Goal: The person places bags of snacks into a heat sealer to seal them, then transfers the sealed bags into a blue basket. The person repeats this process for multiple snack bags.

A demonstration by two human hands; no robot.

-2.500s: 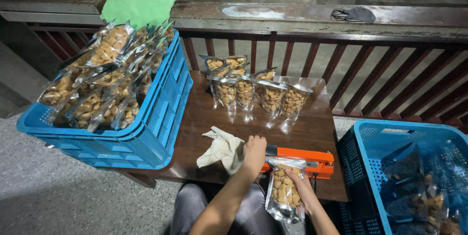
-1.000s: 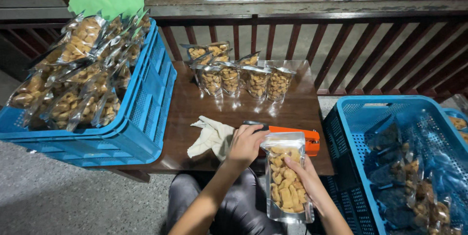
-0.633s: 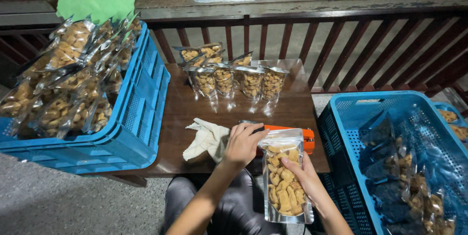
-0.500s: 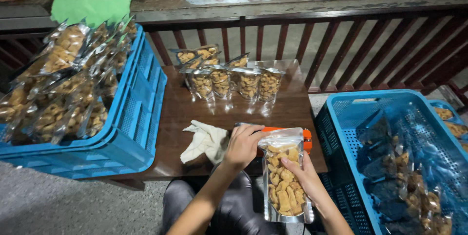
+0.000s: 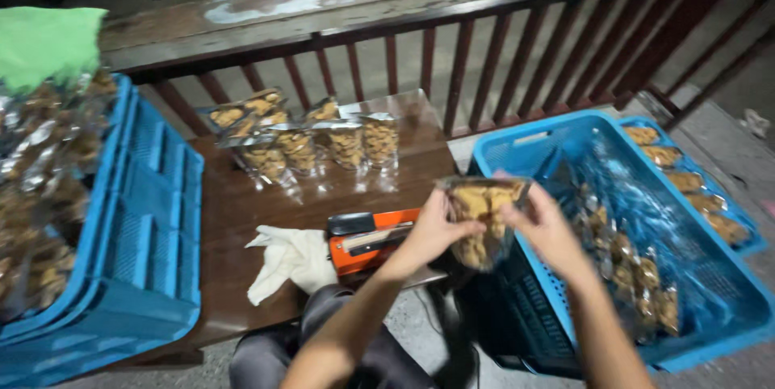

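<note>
— Fingers [image 5: 442,213] of both hands pinch 1 clear snack pouch [image 5: 482,219] by its top corners, yes?
— Yes — left hand [image 5: 432,232] and right hand [image 5: 545,227] hold it in the air, between the table [image 5: 234,203] edge and the blue crate [image 5: 726,292]; it looks blurred, probably biscuits inside.

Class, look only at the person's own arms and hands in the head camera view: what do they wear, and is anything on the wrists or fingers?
Both forearms are bare up to the frame edge, with no sleeves in view. The left hand and right hand wear no gloves. No watch, band or ring shows, though the picture is somewhat blurred. Dark grey trousers cover the lap below.
</note>
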